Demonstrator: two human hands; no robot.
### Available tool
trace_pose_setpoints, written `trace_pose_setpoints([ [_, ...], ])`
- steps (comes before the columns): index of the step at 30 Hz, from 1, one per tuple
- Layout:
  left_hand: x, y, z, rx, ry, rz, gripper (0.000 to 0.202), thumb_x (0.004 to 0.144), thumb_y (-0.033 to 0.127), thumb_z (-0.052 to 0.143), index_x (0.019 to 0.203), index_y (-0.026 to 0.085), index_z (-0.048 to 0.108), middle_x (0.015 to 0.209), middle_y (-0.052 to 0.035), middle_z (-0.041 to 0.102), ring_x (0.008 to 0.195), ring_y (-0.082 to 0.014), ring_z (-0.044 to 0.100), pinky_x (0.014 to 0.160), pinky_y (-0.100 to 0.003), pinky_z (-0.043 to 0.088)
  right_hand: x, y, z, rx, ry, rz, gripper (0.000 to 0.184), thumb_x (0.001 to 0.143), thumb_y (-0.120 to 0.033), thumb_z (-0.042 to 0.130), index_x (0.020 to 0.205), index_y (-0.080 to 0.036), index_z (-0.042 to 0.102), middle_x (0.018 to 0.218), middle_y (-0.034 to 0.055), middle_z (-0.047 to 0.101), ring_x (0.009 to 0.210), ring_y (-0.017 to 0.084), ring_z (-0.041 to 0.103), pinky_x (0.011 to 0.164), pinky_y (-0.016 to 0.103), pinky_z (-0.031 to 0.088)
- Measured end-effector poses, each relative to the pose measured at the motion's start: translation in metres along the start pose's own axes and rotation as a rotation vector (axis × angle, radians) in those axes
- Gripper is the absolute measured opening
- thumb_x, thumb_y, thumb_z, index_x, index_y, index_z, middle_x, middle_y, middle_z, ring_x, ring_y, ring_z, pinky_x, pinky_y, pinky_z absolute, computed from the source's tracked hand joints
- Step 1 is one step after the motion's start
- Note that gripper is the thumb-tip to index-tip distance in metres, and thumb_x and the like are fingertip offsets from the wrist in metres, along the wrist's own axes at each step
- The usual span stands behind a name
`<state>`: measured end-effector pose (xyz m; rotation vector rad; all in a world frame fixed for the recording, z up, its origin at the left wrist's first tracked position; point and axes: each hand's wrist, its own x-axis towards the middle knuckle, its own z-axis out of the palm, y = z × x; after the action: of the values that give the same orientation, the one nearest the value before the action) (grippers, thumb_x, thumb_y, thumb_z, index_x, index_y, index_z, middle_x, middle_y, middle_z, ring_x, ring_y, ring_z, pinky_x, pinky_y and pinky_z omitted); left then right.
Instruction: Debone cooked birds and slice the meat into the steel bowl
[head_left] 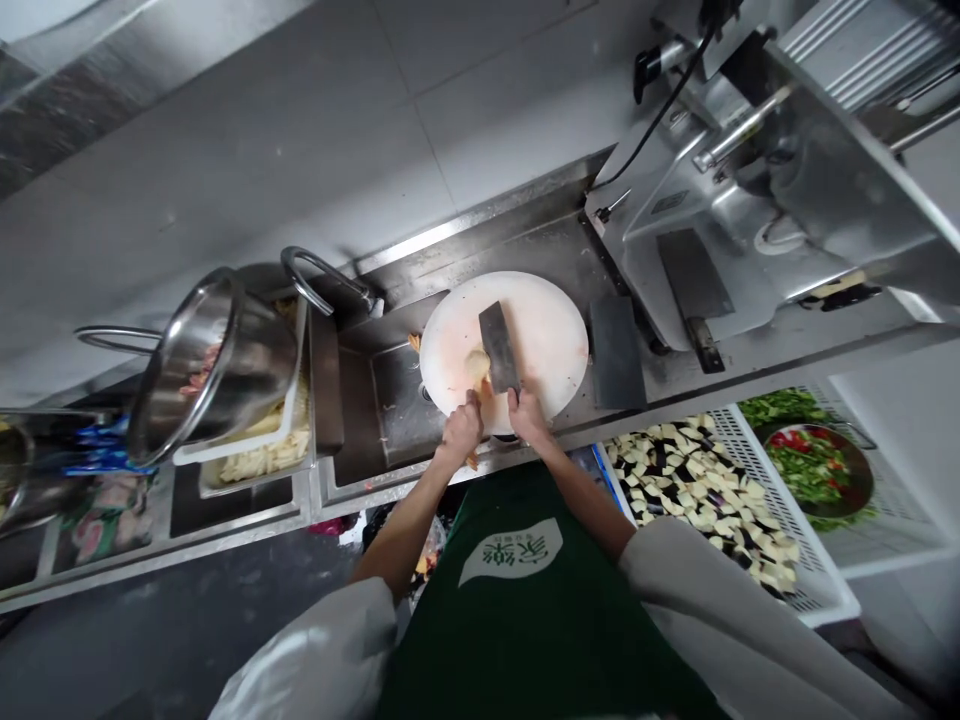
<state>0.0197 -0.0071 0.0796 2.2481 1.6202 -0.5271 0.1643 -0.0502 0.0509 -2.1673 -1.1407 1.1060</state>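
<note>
My right hand [529, 416] is closed round the handle of a cleaver [499, 348]. Its dark broad blade lies over a round white cutting board [551, 330]. Just left of the blade is a pale yellow vegetable piece [477, 366], perhaps ginger, with orange-brown bits near it. My left hand [462, 428] is closed at the near edge of the board, its fingers gripping the lower end of this piece. The fingertips partly hide that end. The board rests across a steel sink [394, 410] and the counter beside it.
A curved faucet [315, 275] stands behind the sink. To the left, a tilted steel bowl [255, 370] sits above trays of pale strips. A second cleaver [694, 290] lies on metal equipment at right. Below, a white basket [821, 580] holds cut eggplant, beside a bowl of chopped peppers [806, 465].
</note>
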Motion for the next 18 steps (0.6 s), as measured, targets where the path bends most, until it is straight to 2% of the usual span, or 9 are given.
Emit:
trace_pose_setpoints([
  [5, -0.009, 0.0, 0.002, -0.092, -0.031, 0.047, 0.049, 0.106, 0.028, 0.026, 0.148, 0.006, 0.039, 0.097, -0.0217, 0.073, 0.096, -0.0317, 0.074, 0.082, -0.037, 0.053, -0.038, 0.023, 0.014, -0.047, 0.04, 0.021, 0.041, 0.107, -0.034, 0.035, 0.103, -0.01, 0.068, 0.093, 0.0175, 0.075, 0.086, 0.023, 0.072, 0.073, 0.027, 0.046],
  [7, -0.01, -0.001, 0.002, -0.159, -0.037, 0.073, 0.048, 0.106, 0.029, 0.027, 0.146, 0.006, 0.041, 0.096, -0.0221, 0.073, 0.094, -0.0313, 0.074, 0.08, -0.035, 0.052, -0.031, 0.014, 0.019, -0.065, 0.063, 0.037, 0.042, 0.107, -0.035, 0.035, 0.104, -0.01, 0.068, 0.094, 0.0186, 0.075, 0.088, 0.024, 0.072, 0.072, 0.027, 0.046],
  [9, -0.007, -0.006, 0.002, -0.227, -0.026, 0.086, 0.047, 0.106, 0.029, 0.029, 0.144, 0.007, 0.043, 0.096, -0.0231, 0.073, 0.094, -0.0316, 0.074, 0.079, -0.035, 0.051, -0.013, -0.004, 0.027, -0.057, 0.086, 0.04, 0.043, 0.107, -0.036, 0.035, 0.107, -0.01, 0.069, 0.098, 0.0189, 0.075, 0.091, 0.024, 0.073, 0.072, 0.026, 0.046],
  [12, 0.002, -0.024, 0.003, -0.342, -0.004, 0.111, 0.041, 0.105, 0.029, 0.034, 0.136, 0.009, 0.05, 0.097, -0.0232, 0.073, 0.095, -0.0314, 0.073, 0.081, -0.035, 0.05, 0.012, -0.025, 0.038, -0.024, 0.106, 0.041, 0.045, 0.108, -0.039, 0.034, 0.108, -0.01, 0.068, 0.098, 0.0178, 0.075, 0.09, 0.024, 0.073, 0.069, 0.025, 0.047],
  [15, 0.009, -0.05, 0.01, -0.505, 0.042, 0.109, 0.033, 0.104, 0.031, 0.038, 0.123, 0.012, 0.058, 0.097, -0.02, 0.073, 0.094, -0.0291, 0.072, 0.083, -0.035, 0.049, 0.019, -0.019, 0.037, 0.004, 0.116, 0.056, 0.041, 0.107, -0.038, 0.037, 0.106, -0.01, 0.068, 0.088, 0.015, 0.075, 0.08, 0.021, 0.073, 0.067, 0.024, 0.049],
  [18, 0.014, -0.075, 0.019, -0.696, 0.106, 0.048, 0.032, 0.103, 0.034, 0.04, 0.099, 0.013, 0.064, 0.091, -0.0155, 0.072, 0.088, -0.026, 0.069, 0.083, -0.035, 0.05, 0.018, -0.003, 0.025, 0.108, 0.004, 0.098, 0.042, 0.107, -0.041, 0.035, 0.108, -0.012, 0.065, 0.067, 0.005, 0.069, 0.054, 0.017, 0.065, 0.056, 0.024, 0.048],
])
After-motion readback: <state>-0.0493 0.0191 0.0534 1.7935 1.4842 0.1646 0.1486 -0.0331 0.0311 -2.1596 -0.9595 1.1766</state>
